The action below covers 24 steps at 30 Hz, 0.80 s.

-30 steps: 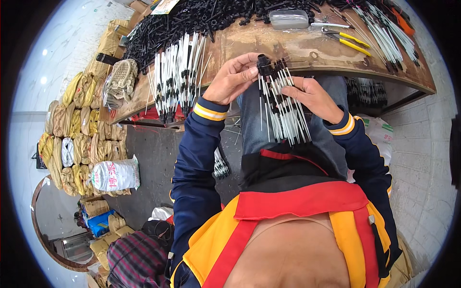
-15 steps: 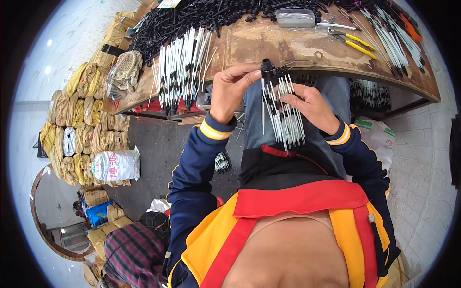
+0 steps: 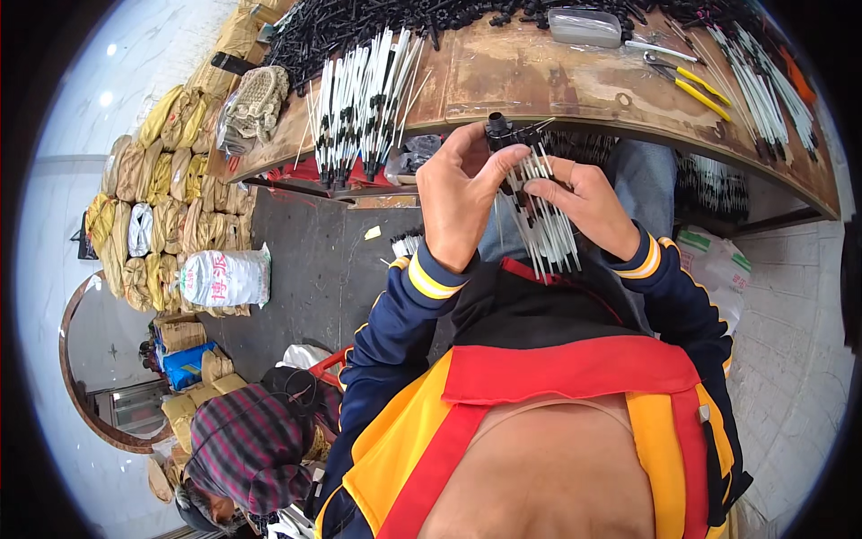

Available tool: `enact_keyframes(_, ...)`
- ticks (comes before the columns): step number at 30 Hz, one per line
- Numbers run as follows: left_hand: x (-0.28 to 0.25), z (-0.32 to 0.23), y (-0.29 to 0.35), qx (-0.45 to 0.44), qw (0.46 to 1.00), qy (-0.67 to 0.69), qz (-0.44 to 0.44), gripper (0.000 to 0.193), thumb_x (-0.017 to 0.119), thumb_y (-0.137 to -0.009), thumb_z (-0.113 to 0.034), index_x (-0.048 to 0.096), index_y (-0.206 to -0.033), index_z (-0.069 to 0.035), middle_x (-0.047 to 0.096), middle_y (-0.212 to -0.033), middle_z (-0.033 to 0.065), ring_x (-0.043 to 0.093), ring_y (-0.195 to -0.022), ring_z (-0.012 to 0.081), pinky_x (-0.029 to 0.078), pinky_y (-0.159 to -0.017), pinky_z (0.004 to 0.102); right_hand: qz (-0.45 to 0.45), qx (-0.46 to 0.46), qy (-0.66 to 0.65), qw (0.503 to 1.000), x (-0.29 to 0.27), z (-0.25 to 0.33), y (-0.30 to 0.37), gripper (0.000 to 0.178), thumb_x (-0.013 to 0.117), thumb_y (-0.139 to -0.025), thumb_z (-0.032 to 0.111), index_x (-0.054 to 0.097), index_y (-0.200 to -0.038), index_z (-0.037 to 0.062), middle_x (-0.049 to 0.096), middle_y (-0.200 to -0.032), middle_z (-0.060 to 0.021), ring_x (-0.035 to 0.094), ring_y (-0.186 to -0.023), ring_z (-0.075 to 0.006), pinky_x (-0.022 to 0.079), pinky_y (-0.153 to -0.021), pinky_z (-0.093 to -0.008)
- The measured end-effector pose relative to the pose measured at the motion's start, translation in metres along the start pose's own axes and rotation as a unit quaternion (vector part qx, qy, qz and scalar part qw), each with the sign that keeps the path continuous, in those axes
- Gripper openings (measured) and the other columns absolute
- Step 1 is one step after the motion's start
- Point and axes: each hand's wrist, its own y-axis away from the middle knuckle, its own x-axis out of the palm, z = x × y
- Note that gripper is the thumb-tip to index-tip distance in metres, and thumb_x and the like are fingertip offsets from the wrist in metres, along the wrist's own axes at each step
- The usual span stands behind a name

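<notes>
Over my lap I hold a bundle of thin white rods (image 3: 549, 241) with black fittings along them. My right hand (image 3: 588, 199) is closed round the bundle from the right, the thumb lying across the rods. My left hand (image 3: 465, 187) is closed at the upper left of the bundle, its thumb and fingers round a black tubular fitting (image 3: 497, 123). The fitting's round open end stands above the fingers. A thin rod sticks out to the right beside it. My fingers hide part of the fitting and the rod tops.
Ahead is a wooden table (image 3: 503, 76) with heaped black parts (image 3: 359, 27). More white rods (image 3: 364, 103) lie over its front edge. A clear plastic tray (image 3: 584, 28) and yellow-handled pliers (image 3: 690, 85) are farther right. Wrapped bundles (image 3: 171, 189) are stacked at left; another person (image 3: 251, 440) is lower left.
My left hand has moved right and closer to the bundle, its thumb now across by the rod tops. The right hand keeps its hold. The whole view has shifted slightly.
</notes>
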Motion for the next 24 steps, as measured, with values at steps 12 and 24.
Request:
enact_keyframes(12,0.001,0.003,-0.018,-0.03,0.995,0.09,0.025,0.026,0.073,-0.089,-0.012,0.066,-0.107,0.006,0.07,-0.091,0.0043,0.062,-0.08,0.007,0.048,-0.071,0.021,-0.159,-0.017,0.052,0.986,0.004,0.004,0.017,0.023,0.06,-0.096,0.015,0.064,-0.111,-0.0016,0.07,-0.087,-0.0092,0.064,-0.076,-0.0134,0.049,-0.072,-0.027)
enact_keyframes(24,-0.017,0.037,-0.057,-0.046,0.929,0.215,0.298,0.031,0.066,-0.094,-0.013,0.062,-0.119,0.004,0.068,-0.108,0.0055,0.061,-0.098,0.0083,0.048,-0.087,0.0228,-0.069,0.0,0.037,0.997,-0.015,0.006,0.012,0.023,0.056,-0.098,0.014,0.065,-0.112,-0.0008,0.071,-0.086,-0.0085,0.066,-0.079,-0.0105,0.05,-0.072,-0.0258)
